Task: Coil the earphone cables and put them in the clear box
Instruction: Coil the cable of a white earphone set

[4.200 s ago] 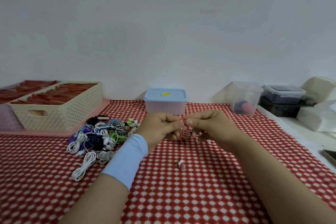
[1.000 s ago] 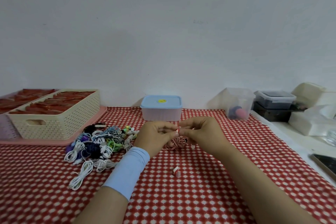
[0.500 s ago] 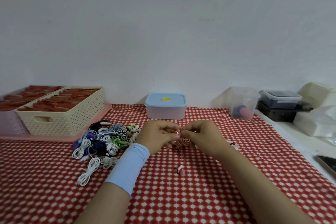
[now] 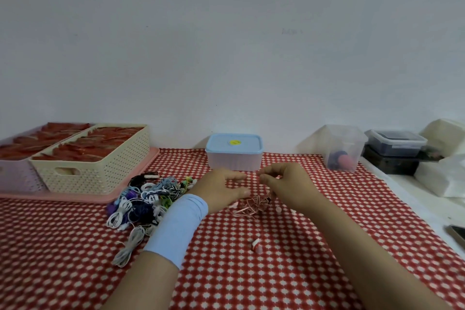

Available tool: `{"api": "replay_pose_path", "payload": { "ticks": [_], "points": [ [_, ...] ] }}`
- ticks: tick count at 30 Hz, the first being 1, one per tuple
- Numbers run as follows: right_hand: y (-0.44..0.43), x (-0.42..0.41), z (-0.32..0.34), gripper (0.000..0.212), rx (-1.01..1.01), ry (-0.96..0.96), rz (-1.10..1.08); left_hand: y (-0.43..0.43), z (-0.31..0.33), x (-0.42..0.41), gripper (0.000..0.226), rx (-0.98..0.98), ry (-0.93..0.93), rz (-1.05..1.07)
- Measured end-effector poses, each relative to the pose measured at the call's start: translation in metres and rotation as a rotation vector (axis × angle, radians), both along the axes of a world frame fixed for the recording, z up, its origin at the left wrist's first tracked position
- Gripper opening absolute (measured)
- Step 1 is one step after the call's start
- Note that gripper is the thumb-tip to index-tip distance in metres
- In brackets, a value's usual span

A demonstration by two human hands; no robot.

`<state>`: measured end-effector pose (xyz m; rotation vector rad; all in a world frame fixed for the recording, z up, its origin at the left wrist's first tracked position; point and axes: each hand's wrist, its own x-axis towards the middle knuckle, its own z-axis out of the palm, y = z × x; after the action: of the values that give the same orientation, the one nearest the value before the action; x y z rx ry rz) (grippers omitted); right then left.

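Parting your hands, you took the left hand (image 4: 221,190) off the red-and-white earphone cable (image 4: 251,205); half a second before, both hands had met over it. The left hand was spread, fingers relaxed and holding nothing, just left of the bundle. The right hand (image 4: 286,185) kept thumb and forefinger pinched, apparently on a strand of the cable, though the strand was too thin to trace. The bundle sat low against the red checked tablecloth (image 4: 251,284), its loops looking slack, with a loose end piece (image 4: 256,246) lying nearer you. The clear box (image 4: 344,148) stood at the far right, well apart. By this showing the coil was probably unfinished and wanted regathering before boxing.
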<state>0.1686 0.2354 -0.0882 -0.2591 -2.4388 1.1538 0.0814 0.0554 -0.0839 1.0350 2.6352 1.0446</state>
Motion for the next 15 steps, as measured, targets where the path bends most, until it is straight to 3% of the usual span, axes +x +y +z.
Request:
{"api": "replay_pose_path", "payload": {
  "ticks": [5, 10, 15],
  "points": [
    [0.012, -0.033, 0.024, 0.02, 0.299, -0.09, -0.103, 0.005, 0.034, -0.044, 0.036, 0.051, 0.067, 0.163],
    [0.016, -0.076, 0.036, 0.047, 0.659, -0.25, -0.077, 0.02, 0.035, -0.094, 0.043, -0.096, 0.016, 0.287],
    [0.011, -0.111, 0.03, 0.079, 0.638, -0.488, -0.018, 0.024, 0.024, -0.107, 0.05, -0.003, -0.132, 0.238]
  ]
}}
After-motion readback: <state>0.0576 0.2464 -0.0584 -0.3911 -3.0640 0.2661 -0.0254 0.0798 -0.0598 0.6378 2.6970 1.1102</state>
